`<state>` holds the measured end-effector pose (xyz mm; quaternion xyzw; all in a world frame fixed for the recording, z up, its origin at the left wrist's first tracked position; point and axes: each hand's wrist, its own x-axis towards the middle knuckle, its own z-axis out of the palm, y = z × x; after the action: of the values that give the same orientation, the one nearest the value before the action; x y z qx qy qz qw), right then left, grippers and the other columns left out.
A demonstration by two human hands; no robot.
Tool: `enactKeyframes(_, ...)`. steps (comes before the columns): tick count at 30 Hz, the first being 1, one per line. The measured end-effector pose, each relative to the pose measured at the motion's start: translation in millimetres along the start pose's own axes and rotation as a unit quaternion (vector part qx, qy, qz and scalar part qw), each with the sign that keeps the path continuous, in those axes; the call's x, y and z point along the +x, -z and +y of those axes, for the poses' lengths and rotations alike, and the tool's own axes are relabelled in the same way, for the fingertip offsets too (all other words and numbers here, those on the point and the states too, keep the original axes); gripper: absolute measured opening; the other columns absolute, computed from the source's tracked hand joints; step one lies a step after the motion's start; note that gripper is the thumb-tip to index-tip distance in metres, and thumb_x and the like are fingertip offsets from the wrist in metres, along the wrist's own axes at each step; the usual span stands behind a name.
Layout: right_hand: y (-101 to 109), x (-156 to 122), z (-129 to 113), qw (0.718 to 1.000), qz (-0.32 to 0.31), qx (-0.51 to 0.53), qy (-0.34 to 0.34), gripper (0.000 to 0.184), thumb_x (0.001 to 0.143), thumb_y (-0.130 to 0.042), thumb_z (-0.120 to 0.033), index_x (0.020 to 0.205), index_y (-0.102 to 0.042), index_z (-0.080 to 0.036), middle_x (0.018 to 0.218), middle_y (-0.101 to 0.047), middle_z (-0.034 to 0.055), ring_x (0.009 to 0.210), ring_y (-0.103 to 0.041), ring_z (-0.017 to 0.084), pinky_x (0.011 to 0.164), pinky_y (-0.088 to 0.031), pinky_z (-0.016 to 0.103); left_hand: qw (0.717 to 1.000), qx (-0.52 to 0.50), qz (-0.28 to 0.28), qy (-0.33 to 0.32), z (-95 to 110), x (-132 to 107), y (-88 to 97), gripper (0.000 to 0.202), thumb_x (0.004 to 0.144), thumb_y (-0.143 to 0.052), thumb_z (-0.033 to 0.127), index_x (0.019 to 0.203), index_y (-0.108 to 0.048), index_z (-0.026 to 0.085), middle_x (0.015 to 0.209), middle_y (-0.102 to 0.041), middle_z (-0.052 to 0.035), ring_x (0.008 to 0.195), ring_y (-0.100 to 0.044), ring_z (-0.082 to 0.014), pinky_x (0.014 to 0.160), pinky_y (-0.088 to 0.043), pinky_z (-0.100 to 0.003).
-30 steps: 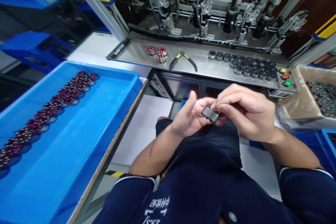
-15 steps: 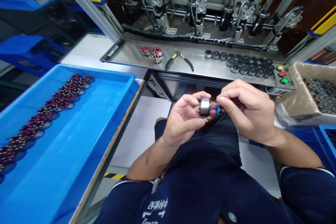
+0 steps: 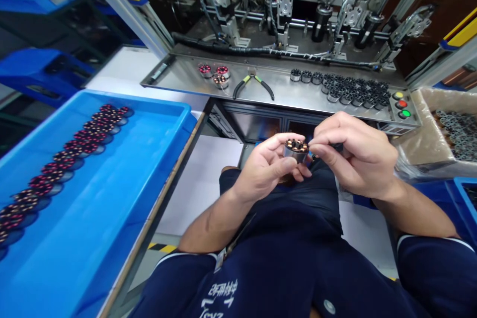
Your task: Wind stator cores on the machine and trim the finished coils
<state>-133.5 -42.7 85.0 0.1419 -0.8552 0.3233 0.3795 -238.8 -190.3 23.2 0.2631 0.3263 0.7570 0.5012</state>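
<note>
My left hand (image 3: 266, 164) grips a wound motor stator (image 3: 295, 150) between thumb and fingers, in front of my lap. Copper coils on its upper face are turned up toward me, and its silver metal side shows below. At the stator's right edge, my right hand (image 3: 352, 151) is closed in a pinch of thumb and forefinger. A thin wire ran from this pinch to the stator a moment ago; now the fingertips mostly hide it. Beyond the hands, cutting pliers (image 3: 253, 84) with black and green handles lie spread on the metal shelf (image 3: 179, 74).
Three wound stators (image 3: 214, 75) sit left of the pliers; several black unwound ones (image 3: 350, 89) stand at right. A blue tray (image 3: 149, 159) with rows of wound stators is at left. Push buttons (image 3: 402, 104) and a lined carton (image 3: 410, 144) of parts are at right. Machinery (image 3: 283, 15) stands behind.
The stator has been tipped in my left hand, so its coil face now points up instead of its side. My right hand has stayed pinched and come closer to its edge.
</note>
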Motion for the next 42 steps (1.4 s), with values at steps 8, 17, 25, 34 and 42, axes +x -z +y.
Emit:
enactKeyframes(8, -26.4, -22.9, -22.3, 0.963, 0.101, 0.102, -0.226, 0.008, 0.089, -0.067, -0.014, 0.082, -0.068, -0.019, 0.077, -0.066, 0.0023, 0.069, -0.060, 0.014, 0.061, -0.049, 0.029, 0.985, 0.067, 0.059, -0.150, -13.4, 6.4, 11.0, 0.048, 0.071, -0.088, 0.031, 0.112, -0.064, 0.023, 0.103, -0.079, -0.0034, 0.096, -0.076, -0.0187, 0.085, -0.060, -0.027)
enactKeyframes(17, -51.3, -39.0, -8.4, 0.891, 0.096, 0.291, -0.335, 0.022, 0.086, -0.075, -0.037, 0.074, -0.070, -0.020, 0.071, -0.065, 0.0015, 0.072, -0.060, 0.017, 0.071, -0.052, 0.032, 0.980, 0.108, 0.012, -0.168, -11.2, 10.7, 19.4, 0.048, 0.075, -0.085, 0.036, 0.115, -0.063, 0.026, 0.104, -0.078, -0.0049, 0.101, -0.074, -0.0219, 0.088, -0.059, -0.034)
enactKeyframes(25, -43.1, -50.0, 22.5, 0.731, -0.017, 0.561, -0.389, 0.042, 0.075, -0.081, -0.054, 0.100, -0.077, -0.020, 0.095, -0.073, 0.0065, 0.091, -0.069, 0.022, 0.094, -0.053, 0.039, 0.899, 0.310, -0.153, -0.270, 10.7, 23.3, 33.5, 0.053, 0.070, -0.088, 0.019, 0.119, -0.069, 0.028, 0.113, -0.077, -0.0063, 0.127, -0.061, -0.0266, 0.115, -0.042, -0.049)
enactKeyframes(34, -56.1, -55.2, 24.7, 0.757, 0.033, 0.543, -0.361, 0.051, 0.065, -0.090, -0.046, 0.105, -0.071, -0.021, 0.096, -0.070, 0.0043, 0.084, -0.066, 0.018, 0.079, -0.056, 0.033, 0.877, 0.378, -0.047, -0.292, 12.8, 16.6, 32.0, 0.078, 0.063, -0.092, 0.035, 0.134, -0.061, 0.030, 0.140, -0.062, -0.0112, 0.136, -0.053, -0.0293, 0.115, -0.042, -0.044)
enactKeyframes(42, -54.3, -57.4, 20.2, 0.973, 0.150, 0.138, -0.112, 0.043, 0.080, -0.077, -0.017, 0.121, -0.067, -0.026, 0.112, -0.067, 0.0089, 0.105, -0.063, 0.026, 0.093, -0.053, 0.046, 0.942, 0.304, 0.074, -0.119, -3.6, -5.4, 12.0, 0.053, 0.071, -0.087, 0.036, 0.118, -0.072, 0.018, 0.109, -0.078, -0.0098, 0.092, -0.074, -0.0203, 0.086, -0.059, -0.029)
